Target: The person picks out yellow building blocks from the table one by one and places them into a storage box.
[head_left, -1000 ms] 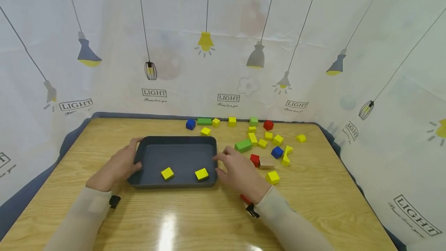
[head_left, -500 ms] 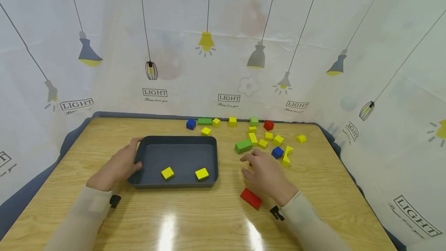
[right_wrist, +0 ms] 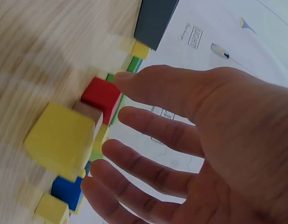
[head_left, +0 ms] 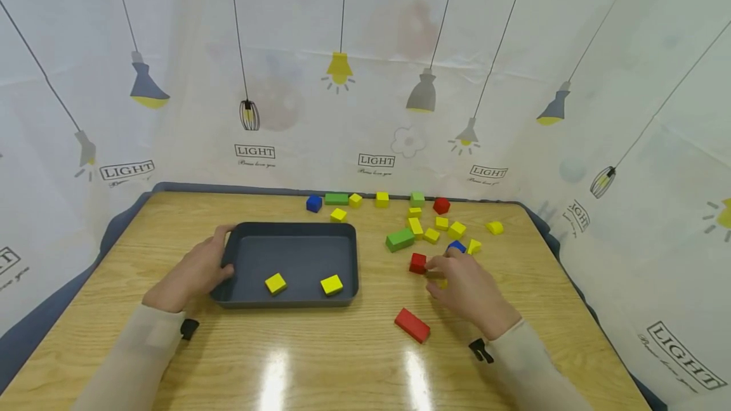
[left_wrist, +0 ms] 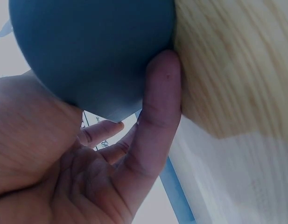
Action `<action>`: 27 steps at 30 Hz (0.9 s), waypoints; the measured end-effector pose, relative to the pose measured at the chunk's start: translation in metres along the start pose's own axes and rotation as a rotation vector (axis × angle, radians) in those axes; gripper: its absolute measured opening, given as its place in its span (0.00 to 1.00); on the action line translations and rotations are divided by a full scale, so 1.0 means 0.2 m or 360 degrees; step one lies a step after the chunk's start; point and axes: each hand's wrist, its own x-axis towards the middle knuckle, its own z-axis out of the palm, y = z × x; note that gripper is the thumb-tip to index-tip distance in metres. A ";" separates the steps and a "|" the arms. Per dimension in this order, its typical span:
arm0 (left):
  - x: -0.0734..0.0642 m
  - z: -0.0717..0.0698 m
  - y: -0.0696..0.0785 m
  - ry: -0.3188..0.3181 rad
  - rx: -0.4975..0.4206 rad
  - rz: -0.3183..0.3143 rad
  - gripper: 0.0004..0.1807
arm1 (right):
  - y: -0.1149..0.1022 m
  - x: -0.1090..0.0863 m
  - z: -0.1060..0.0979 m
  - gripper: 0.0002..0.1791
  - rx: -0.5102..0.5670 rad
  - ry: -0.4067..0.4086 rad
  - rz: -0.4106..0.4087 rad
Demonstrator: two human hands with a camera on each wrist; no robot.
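Observation:
My left hand (head_left: 191, 274) grips the left end of a dark grey tray (head_left: 294, 252), thumb at its rim. In the left wrist view, a finger lies along the underside of the tray (left_wrist: 101, 51). Two yellow blocks, one (head_left: 276, 283) left and one (head_left: 331, 285) right, lie in the tray. My right hand (head_left: 474, 293) hovers over the blocks at the right, fingers apart and holding nothing. Below it, a yellow block (right_wrist: 62, 140) shows in the right wrist view, near a plain wooden block (right_wrist: 89, 112) and a red block (right_wrist: 101, 99). In the head view, the hand partly hides these.
A long red block (head_left: 412, 325) lies nearer the front. Farther back are a green block (head_left: 400, 240), a blue block (head_left: 314, 203), a red block (head_left: 441, 205) and several yellow ones. A printed curtain (head_left: 320, 125) stands behind the table (head_left: 320, 360).
My right hand has left the tray's right side and moved right over the blocks, uncovering the long red block. The left hand and tray stay in place.

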 end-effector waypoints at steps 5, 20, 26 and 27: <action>0.00 0.00 0.00 0.0010 -0.0011 0.0012 0.49 | 0.05 -0.01 -0.02 0.17 0.0012 -0.0057 0.0019; 0.00 0.00 -0.01 -0.0006 0.0005 0.0003 0.50 | 0.09 0.01 -0.05 0.16 0.0037 -0.0251 0.0070; 0.00 0.00 -0.01 -0.0017 0.0003 -0.0001 0.50 | 0.10 0.03 -0.05 0.14 0.0066 -0.0300 0.0085; 0.00 0.00 -0.01 -0.0014 0.0004 0.0003 0.50 | 0.10 0.03 -0.05 0.14 0.0066 -0.0302 0.0083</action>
